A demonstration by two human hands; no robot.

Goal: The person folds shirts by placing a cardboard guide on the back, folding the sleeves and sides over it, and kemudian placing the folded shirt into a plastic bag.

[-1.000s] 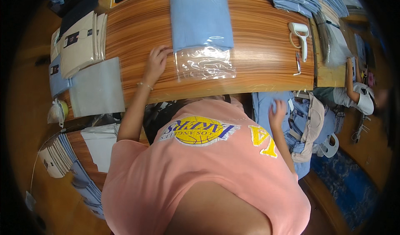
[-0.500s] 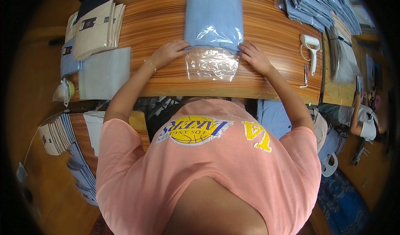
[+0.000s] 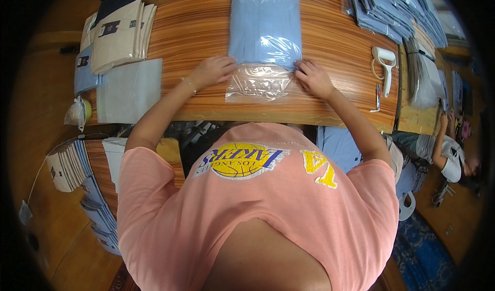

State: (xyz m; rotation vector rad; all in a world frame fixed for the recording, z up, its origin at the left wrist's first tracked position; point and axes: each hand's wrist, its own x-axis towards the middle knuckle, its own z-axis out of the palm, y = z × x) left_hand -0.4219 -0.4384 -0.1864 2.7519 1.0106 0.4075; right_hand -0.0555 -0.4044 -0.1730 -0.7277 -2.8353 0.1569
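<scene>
A folded light-blue garment [image 3: 265, 23] lies flat inside a clear plastic bag [image 3: 258, 87], whose see-through flap extends toward me over the wooden table. At the bag's left edge, where the garment ends and the flap begins, my left hand [image 3: 212, 71] is closed with its fingertips on the film. My right hand [image 3: 313, 78] pinches the opposite edge at about the same height, fingers curled. Light glares off the plastic at the garment's near end and on the flap.
Left on the table [image 3: 191, 28] are beige packed garments [image 3: 116, 38] and a stack of clear bags [image 3: 131, 92]. At right lie a white lint roller [image 3: 384, 59], a small cutter-like tool [image 3: 377, 96] and piled blue garments [image 3: 381, 7]. Another person [image 3: 449, 154] is at far right.
The bag with the garment has shifted slightly toward me. My left hand has moved a little nearer and right, the right hand nearer, its fingers more curled; the flap has skewed left.
</scene>
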